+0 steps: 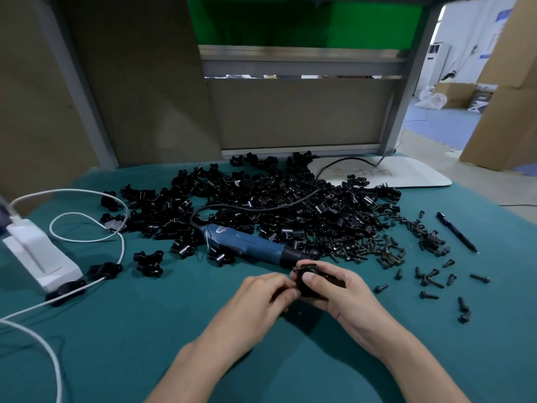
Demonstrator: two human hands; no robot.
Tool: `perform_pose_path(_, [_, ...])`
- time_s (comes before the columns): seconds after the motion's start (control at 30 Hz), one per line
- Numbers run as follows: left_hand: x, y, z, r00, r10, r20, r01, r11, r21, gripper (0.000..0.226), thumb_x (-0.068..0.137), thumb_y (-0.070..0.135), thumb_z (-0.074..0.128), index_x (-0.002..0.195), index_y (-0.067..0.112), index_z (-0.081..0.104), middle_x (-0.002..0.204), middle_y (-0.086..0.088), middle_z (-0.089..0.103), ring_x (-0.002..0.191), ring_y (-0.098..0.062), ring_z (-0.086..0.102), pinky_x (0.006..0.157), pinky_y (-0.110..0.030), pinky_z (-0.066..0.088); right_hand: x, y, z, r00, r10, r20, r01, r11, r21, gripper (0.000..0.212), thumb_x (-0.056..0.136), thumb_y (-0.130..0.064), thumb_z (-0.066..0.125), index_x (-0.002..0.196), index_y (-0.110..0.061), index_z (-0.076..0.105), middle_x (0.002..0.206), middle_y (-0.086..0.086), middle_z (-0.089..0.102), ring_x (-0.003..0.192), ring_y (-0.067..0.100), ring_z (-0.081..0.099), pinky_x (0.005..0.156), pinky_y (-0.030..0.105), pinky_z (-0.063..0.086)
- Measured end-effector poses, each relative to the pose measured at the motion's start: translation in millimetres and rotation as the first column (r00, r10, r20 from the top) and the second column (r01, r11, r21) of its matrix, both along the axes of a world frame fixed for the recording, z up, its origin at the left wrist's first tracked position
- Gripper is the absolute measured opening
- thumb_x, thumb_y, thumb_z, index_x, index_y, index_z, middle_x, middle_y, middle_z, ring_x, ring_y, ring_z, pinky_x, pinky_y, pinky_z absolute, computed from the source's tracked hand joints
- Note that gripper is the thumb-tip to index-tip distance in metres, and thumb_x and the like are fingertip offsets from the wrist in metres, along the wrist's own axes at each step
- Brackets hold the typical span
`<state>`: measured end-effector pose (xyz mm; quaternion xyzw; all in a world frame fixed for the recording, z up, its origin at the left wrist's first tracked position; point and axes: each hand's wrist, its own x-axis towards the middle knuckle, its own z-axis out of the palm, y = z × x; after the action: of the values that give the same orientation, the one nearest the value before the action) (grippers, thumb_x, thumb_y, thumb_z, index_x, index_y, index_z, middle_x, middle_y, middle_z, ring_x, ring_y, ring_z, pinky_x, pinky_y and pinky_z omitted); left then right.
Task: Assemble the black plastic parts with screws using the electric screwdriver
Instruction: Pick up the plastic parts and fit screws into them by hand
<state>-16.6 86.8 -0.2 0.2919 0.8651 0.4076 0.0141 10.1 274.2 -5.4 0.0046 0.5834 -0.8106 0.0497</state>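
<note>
Item: black plastic part (315,283), glossy and dark, a compact rounded block; its finer shape is largely hidden by fingers. Location: held just above the worktop (145,330), which is covered in teal cloth, near the front centre and just in front of the screwdriver's nose. Left hand (261,295): fingers curled, pinching the part at its left side. Right hand (345,298): wrapped round the part from the right, thumb laid across its face. Electric screwdriver (250,245): blue body with black nose, lying on its side on the cloth, nose pointing toward the hands, its black cord (290,200) trailing back over the stock. Stock: large loose heap of black plastic parts (276,199), shiny, with lobed, clamp-like outlines, spread across the middle of the worktop; a few strays lie to the left. Screws (374,250): dark, short, with round heads, heaped at the pile's right edge and scattered singly further right. Sundries: black pen (457,232) at far right; white board (406,173) behind the heap; white charger block (37,251) and white cable (87,226) at left.
</note>
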Motion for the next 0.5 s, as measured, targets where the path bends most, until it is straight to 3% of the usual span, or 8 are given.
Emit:
perform_pose_path(0.1, [1.2, 2.8, -1.4, 0.994, 0.001, -0.106, 0.001, 1.0, 0.018, 0.007, 0.1, 0.028, 0.061, 0.097, 0.023, 0.065, 0.087, 0.02, 0.061, 0.086, 0.0, 0.057, 0.071, -0.011, 0.04, -1.4, 1.8, -0.7, 1.0, -0.001, 0.029, 0.003, 0.996, -0.088, 0.032, 0.081, -0.02, 0.08, 0.112, -0.01, 0.078, 0.12, 0.023, 0.073, 0.114, 0.032, 0.071, 0.088, 0.034, 0.06])
perform_pose_path(0.2, [0.6, 5.3, -3.2, 0.999, 0.045, -0.004, -0.044, 0.99, 0.135, 0.006, 0.099, 0.028, 0.062, 0.094, 0.03, 0.064, 0.077, 0.019, 0.063, 0.074, 0.001, 0.06, 0.068, -0.011, 0.043, -2.3, 3.3, -2.4, 1.0, -0.006, 0.009, 0.007, 0.995, -0.096, 0.03, 0.085, -0.018, 0.077, 0.114, -0.009, 0.077, 0.122, 0.024, 0.072, 0.115, 0.034, 0.071, 0.091, 0.037, 0.06])
perform_pose_path(0.33, [-0.6, 5.8, -0.3, 0.97, 0.081, 0.229, -0.163, 0.918, 0.362, 0.015, 0.101, 0.037, 0.056, 0.088, 0.039, 0.063, 0.071, 0.008, 0.067, 0.055, -0.004, 0.058, 0.051, -0.018, 0.044, 1.2, 1.3, -1.0, 0.997, -0.021, -0.073, 0.029, 0.994, 0.105, 0.037, 0.08, -0.035, 0.082, 0.114, -0.022, 0.078, 0.121, 0.01, 0.075, 0.116, 0.03, 0.07, 0.096, 0.037, 0.058])
perform_pose_path(0.43, [-3.4, 5.2, 1.9, 0.946, 0.066, 0.318, -0.198, 0.895, 0.401, 0.018, 0.1, 0.037, 0.058, 0.085, 0.031, 0.067, 0.07, 0.006, 0.067, 0.05, -0.009, 0.056, 0.051, -0.022, 0.046, 5.2, -1.3, 1.1, 0.989, -0.02, -0.146, 0.066, 0.946, 0.319, 0.033, 0.082, -0.042, 0.077, 0.115, -0.035, 0.076, 0.119, -0.003, 0.076, 0.116, 0.02, 0.07, 0.101, 0.036, 0.055])
perform_pose_path(0.5, [-5.3, 4.2, 3.0, 0.929, 0.061, 0.365, -0.215, 0.892, 0.399, 0.02, 0.1, 0.037, 0.059, 0.089, 0.023, 0.069, 0.069, 0.004, 0.067, 0.048, -0.011, 0.056, 0.051, -0.024, 0.047, 7.0, -2.3, 2.6, 0.978, -0.01, -0.206, 0.104, 0.886, 0.452, 0.029, 0.087, -0.043, 0.074, 0.115, -0.042, 0.074, 0.117, -0.011, 0.076, 0.116, 0.01, 0.067, 0.103, 0.029, 0.05])
